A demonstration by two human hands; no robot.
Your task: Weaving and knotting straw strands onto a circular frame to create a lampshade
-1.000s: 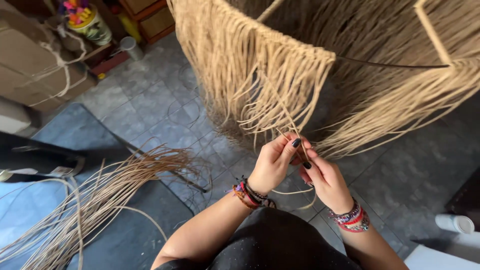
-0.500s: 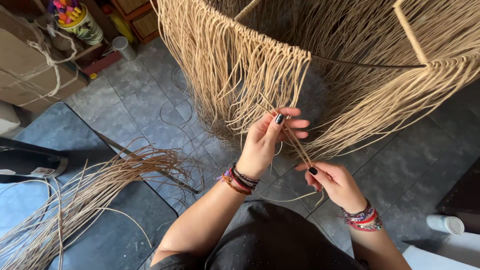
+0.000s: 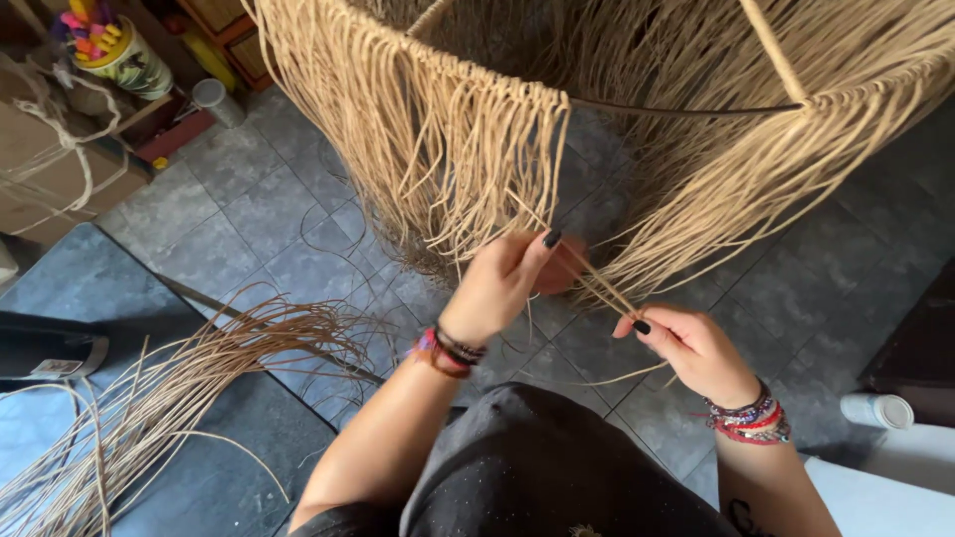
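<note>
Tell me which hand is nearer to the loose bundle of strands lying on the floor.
Left. The left hand is just up and right of the floor bundle; the right hand lies farther right, across the body.

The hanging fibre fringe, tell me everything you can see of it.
The hanging fibre fringe is a curtain of pale tan, straw-like strands knotted along a thin dark hoop, hanging loose and uneven above the grey tiled floor. The left hand reaches into its lower ends; the right hand pinches a few strands pulled taut.
</note>
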